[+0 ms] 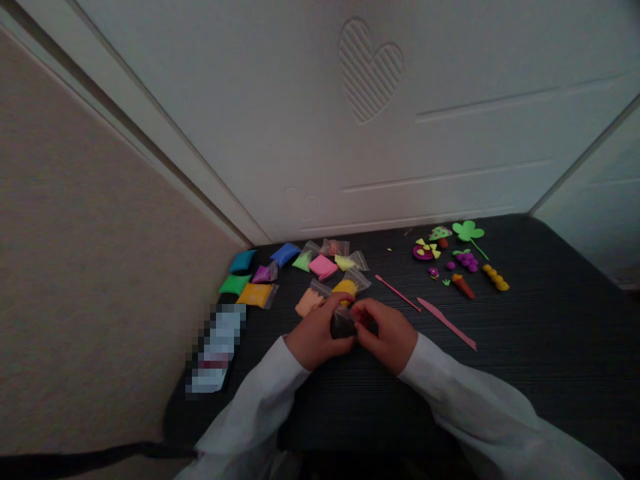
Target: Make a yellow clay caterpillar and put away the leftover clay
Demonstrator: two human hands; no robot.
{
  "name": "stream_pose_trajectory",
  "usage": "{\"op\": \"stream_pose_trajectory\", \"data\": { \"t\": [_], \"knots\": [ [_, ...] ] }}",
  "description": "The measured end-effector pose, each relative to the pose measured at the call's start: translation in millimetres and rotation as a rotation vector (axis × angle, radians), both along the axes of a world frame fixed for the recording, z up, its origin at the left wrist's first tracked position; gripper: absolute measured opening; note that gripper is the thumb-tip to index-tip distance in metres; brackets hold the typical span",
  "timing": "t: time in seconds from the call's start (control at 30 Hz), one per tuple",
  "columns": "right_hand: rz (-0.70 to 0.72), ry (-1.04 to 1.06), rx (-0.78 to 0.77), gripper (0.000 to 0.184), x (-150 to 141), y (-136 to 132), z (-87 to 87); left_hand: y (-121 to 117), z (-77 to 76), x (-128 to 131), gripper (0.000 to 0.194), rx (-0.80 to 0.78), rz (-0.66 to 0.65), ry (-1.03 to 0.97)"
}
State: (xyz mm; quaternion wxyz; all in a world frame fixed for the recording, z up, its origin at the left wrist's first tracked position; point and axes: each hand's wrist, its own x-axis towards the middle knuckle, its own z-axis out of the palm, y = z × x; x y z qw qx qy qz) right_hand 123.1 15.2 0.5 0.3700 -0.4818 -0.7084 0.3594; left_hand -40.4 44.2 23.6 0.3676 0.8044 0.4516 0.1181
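Between my two hands, just in front of the yellow clay bag, is a small clear plastic bag (pixel 343 323) that looks dark inside; I cannot tell if that is dark clay or the table showing through. My left hand (pixel 319 335) is closed on the bag's left side, thumb below and fingers above. My right hand (pixel 386 331) pinches its right edge with thumb and forefinger. Touching or very near my left fingers are the yellow clay bag (pixel 345 288) and a peach clay bag (pixel 309 302). To the right lie a thin pink modelling stick (pixel 399 293) and a pink plastic knife (pixel 447 323).
Several clay packets, such as the orange one (pixel 256 294) and blue one (pixel 285 254), lie at the back left, above a blurred phone-like object (pixel 219 350). Small clay models, including a green clover (pixel 468 231) and purple grapes (pixel 468 261), sit back right. A white panel (pixel 310 133) rises behind.
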Motion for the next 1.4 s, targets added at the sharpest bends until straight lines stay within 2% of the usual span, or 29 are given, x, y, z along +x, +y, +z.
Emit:
{"op": "stream_pose_trajectory", "data": {
  "t": [0.17,0.23,0.37,0.5,0.63,0.73,1.17,1.3,1.4],
  "knots": [
    [-0.037,-0.016,0.003,0.019,-3.0,-1.3,-1.9,-0.7,-2.9,1.8,0.057,0.025,0.013,-0.055],
    [-0.050,-0.020,0.013,0.016,-2.7,-0.8,-3.8,-0.8,-2.5,2.3,0.050,0.066,0.031,-0.049],
    [-0.112,-0.053,0.056,0.019,7.9,5.9,-8.8,0.3,-4.4,4.1,0.020,0.248,0.071,-0.019],
    [-0.236,-0.178,0.133,0.025,29.3,19.9,-15.9,3.0,-15.9,7.6,0.024,0.446,0.057,0.014],
    [-0.231,-0.281,0.148,0.023,44.6,32.0,-27.6,8.3,-32.0,4.2,0.027,0.325,0.063,0.016],
    [-0.195,-0.358,0.158,0.021,47.8,36.3,-35.4,14.3,-37.9,-5.9,0.029,0.307,0.098,0.010],
    [-0.199,-0.500,0.176,0.022,51.6,38.3,-38.2,37.8,-37.6,-67.2,0.027,0.309,0.265,-0.020],
    [-0.186,-0.512,0.161,0.023,51.1,37.5,-39.1,44.3,-40.9,-71.9,0.026,0.331,0.380,-0.023],
    [-0.176,-0.523,0.148,0.024,51.3,37.0,-39.4,49.4,-41.9,-68.3,0.026,0.351,0.419,-0.044]
  ]
}}
